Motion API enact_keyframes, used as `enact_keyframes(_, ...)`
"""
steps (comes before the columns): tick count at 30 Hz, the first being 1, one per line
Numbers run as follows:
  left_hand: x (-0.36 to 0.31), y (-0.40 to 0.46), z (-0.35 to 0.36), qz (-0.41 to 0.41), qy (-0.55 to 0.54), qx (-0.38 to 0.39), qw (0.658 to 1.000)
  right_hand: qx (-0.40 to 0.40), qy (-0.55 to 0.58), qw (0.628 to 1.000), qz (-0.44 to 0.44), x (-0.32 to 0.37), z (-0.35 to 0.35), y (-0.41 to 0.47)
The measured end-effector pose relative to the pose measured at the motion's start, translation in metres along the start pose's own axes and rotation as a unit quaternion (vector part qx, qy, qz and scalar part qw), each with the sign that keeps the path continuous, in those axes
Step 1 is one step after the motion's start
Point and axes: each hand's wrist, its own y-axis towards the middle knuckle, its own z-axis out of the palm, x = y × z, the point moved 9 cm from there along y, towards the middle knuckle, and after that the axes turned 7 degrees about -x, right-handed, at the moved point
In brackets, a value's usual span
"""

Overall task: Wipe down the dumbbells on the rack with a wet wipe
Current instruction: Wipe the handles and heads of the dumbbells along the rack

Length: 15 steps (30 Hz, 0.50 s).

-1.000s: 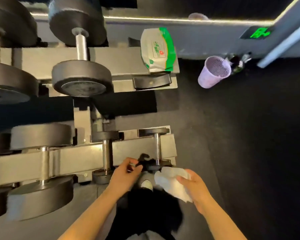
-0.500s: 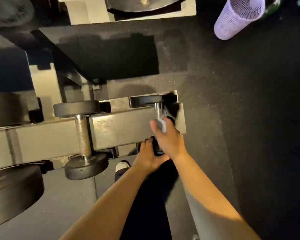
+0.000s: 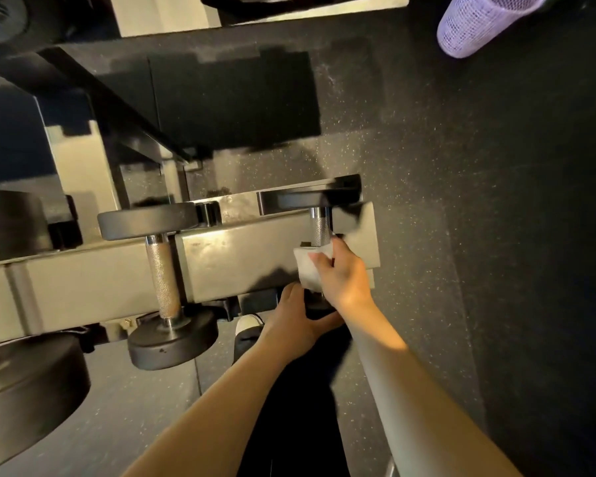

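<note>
The smallest dumbbell (image 3: 319, 223) lies across the right end of the lower rack rail (image 3: 241, 256), its far head toward the wall. My right hand (image 3: 344, 273) grips a white wet wipe (image 3: 308, 266) wrapped round the near part of that dumbbell's chrome handle. My left hand (image 3: 295, 318) grips the dumbbell's near head from below; that head is mostly hidden by both hands. A slightly larger dumbbell (image 3: 162, 277) with a knurled handle rests to the left on the same rail.
A much bigger dumbbell head (image 3: 25, 390) fills the lower left. The upper rack shelf (image 3: 166, 12) hangs over the top of the view. A purple mesh bin (image 3: 482, 22) stands on the dark speckled floor at top right. My shoe (image 3: 248, 325) is below the rail.
The view has dropped toward the lower rail. My right hand brought the wipe from in front of the rack onto the small dumbbell's handle, then slid it back toward me. My left hand keeps its hold.
</note>
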Motion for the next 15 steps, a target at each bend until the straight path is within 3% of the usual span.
enact_keyframes(7,-0.004,-0.003,-0.001,-0.001,0.037,-0.032,0.999,-0.091,0.152,0.984,-0.014,0.027,-0.021,0.016)
enact_keyframes(10,-0.007,-0.005,0.000,-0.003,0.042,-0.053,0.998,-0.129,0.141,0.982,0.007,0.026,-0.025,0.027)
enact_keyframes(15,-0.006,-0.007,0.000,-0.011,0.023,-0.064,0.998,-0.075,0.143,0.987,-0.010,0.012,-0.025,0.017)
